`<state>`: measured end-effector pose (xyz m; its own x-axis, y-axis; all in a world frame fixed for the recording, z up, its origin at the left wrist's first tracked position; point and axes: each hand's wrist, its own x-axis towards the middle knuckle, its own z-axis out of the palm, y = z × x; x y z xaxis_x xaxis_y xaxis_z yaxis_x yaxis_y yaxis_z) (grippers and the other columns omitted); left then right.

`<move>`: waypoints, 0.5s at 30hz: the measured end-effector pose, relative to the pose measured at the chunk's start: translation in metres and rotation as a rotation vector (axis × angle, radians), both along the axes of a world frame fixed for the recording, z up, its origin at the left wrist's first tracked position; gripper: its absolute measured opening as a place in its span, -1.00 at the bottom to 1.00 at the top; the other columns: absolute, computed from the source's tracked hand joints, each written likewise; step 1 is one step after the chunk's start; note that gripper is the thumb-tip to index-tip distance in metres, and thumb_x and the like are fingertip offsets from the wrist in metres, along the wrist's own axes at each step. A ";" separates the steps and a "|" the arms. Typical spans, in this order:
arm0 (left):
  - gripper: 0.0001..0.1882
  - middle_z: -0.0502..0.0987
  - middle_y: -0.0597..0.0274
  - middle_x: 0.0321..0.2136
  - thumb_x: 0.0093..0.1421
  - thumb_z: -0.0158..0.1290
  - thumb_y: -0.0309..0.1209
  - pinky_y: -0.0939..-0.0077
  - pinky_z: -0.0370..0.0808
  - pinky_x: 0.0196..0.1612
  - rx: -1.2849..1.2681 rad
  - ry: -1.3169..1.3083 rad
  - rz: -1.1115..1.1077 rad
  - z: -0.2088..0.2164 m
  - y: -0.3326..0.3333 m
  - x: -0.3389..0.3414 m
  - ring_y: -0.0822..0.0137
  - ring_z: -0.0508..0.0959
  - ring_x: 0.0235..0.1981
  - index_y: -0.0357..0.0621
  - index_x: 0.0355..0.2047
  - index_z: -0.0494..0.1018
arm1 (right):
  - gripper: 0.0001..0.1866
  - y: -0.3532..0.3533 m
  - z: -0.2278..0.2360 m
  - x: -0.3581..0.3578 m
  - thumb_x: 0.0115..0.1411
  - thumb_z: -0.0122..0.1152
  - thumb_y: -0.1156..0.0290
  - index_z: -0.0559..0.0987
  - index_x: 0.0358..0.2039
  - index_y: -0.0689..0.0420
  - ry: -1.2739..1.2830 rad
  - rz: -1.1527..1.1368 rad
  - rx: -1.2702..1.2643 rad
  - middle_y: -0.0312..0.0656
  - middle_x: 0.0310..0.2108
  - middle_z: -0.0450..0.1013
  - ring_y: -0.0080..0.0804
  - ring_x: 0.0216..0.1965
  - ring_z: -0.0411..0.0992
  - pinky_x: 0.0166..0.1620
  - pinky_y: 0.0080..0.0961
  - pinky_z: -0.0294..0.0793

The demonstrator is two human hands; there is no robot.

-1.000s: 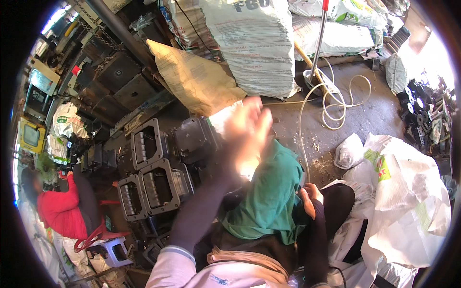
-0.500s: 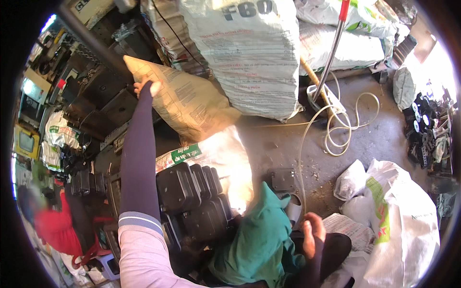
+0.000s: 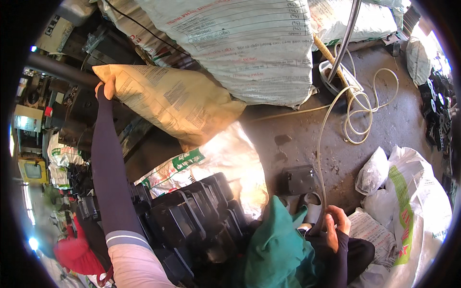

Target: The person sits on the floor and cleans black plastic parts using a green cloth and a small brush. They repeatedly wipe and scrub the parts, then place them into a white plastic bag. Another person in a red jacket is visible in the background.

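My left arm, in a dark sleeve, stretches far forward. At its end my left hand (image 3: 106, 89) is closed on the top left corner of a brown paper sack (image 3: 168, 98), which leans over to the left against a large white woven sack (image 3: 249, 53). My right hand (image 3: 337, 224) is low on the right beside green cloth (image 3: 278, 245) over my lap. Its fingers are loosely bent and apart from the thumb, with nothing seen in them. Black plastic housings (image 3: 192, 211) are piled between my left arm and the cloth.
A flattened white sack (image 3: 240, 158) lies under the paper sack. One black plastic part (image 3: 298, 179) sits on the floor (image 3: 288, 129). A pale hose (image 3: 322, 158) coils toward a metal pole (image 3: 343, 41). An open white sack (image 3: 422, 201) stands right; a person in red (image 3: 84, 252) is far left.
My left hand, still gripping the sack's corner, has moved left and slightly down, tipping the sack further left. The view has shifted. My right hand's fingers have turned and bent more.
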<state>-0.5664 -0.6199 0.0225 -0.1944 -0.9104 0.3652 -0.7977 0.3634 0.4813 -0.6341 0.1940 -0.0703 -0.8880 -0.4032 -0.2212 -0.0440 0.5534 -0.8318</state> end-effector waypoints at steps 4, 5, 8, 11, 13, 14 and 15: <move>-0.65 0.61 0.04 -0.22 0.12 0.21 -0.35 0.42 0.55 -0.22 0.332 0.203 -0.330 0.030 0.047 0.013 0.26 0.63 -0.26 -0.44 -0.22 0.55 | -0.76 -0.008 0.005 -0.012 0.28 0.15 0.38 0.54 -0.13 0.27 0.016 -0.002 -0.105 -0.22 -0.35 0.53 -0.53 -0.32 0.47 -0.21 -0.55 0.46; -0.66 0.62 0.04 -0.23 0.12 0.19 -0.38 0.38 0.57 -0.21 0.386 0.216 -0.436 0.038 0.068 0.018 0.25 0.63 -0.26 -0.44 -0.19 0.54 | -0.76 -0.012 0.011 -0.014 0.28 0.15 0.39 0.54 -0.13 0.27 0.051 0.022 -0.125 -0.22 -0.34 0.54 -0.52 -0.32 0.47 -0.20 -0.55 0.46; -0.65 0.62 0.05 -0.25 0.12 0.14 -0.43 0.39 0.59 -0.21 0.386 0.176 -0.583 0.053 0.156 0.043 0.28 0.63 -0.29 -0.42 -0.12 0.51 | -0.77 -0.032 0.039 -0.020 0.28 0.14 0.41 0.54 -0.14 0.28 0.084 0.065 -0.185 -0.17 -0.31 0.56 -0.48 -0.29 0.50 -0.16 -0.52 0.48; -0.65 0.60 0.10 -0.27 0.15 0.13 -0.39 0.49 0.56 -0.30 0.430 0.577 -0.777 0.026 0.269 0.037 0.35 0.58 -0.43 -0.31 -0.07 0.49 | -0.77 -0.065 0.073 -0.024 0.28 0.14 0.40 0.55 -0.15 0.28 0.130 0.145 -0.249 -0.14 -0.28 0.57 -0.46 -0.24 0.53 -0.13 -0.50 0.49; -0.67 0.57 0.14 -0.30 0.20 0.11 -0.29 0.42 0.54 -0.34 1.145 0.962 -0.667 0.023 0.320 0.032 0.33 0.54 -0.46 -0.23 -0.10 0.47 | -0.77 -0.086 0.098 -0.025 0.28 0.16 0.39 0.55 -0.14 0.27 0.073 0.282 -0.358 -0.13 -0.27 0.58 -0.45 -0.20 0.55 -0.10 -0.51 0.49; -0.69 0.57 0.13 -0.32 0.21 0.10 -0.29 0.40 0.54 -0.34 1.176 0.854 -0.697 0.020 0.346 0.035 0.30 0.54 -0.46 -0.22 -0.12 0.48 | -0.75 -0.105 0.107 -0.025 0.27 0.18 0.38 0.55 -0.13 0.26 0.166 0.305 -0.351 -0.11 -0.26 0.58 -0.43 -0.20 0.55 -0.10 -0.50 0.49; -0.71 0.56 0.13 -0.34 0.21 0.08 -0.29 0.38 0.54 -0.34 0.988 0.556 -0.808 0.015 0.370 0.036 0.28 0.55 -0.47 -0.21 -0.15 0.48 | -0.74 -0.127 0.115 -0.024 0.26 0.19 0.37 0.55 -0.12 0.25 0.262 0.329 -0.325 -0.09 -0.25 0.58 -0.41 -0.20 0.56 -0.10 -0.49 0.50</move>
<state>-0.5304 -0.2494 0.0377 -0.8272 -0.5402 -0.1546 -0.1542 -0.0464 0.9870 -0.6582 0.0673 0.0446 -0.7119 -0.6803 0.1740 -0.4010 0.1905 -0.8960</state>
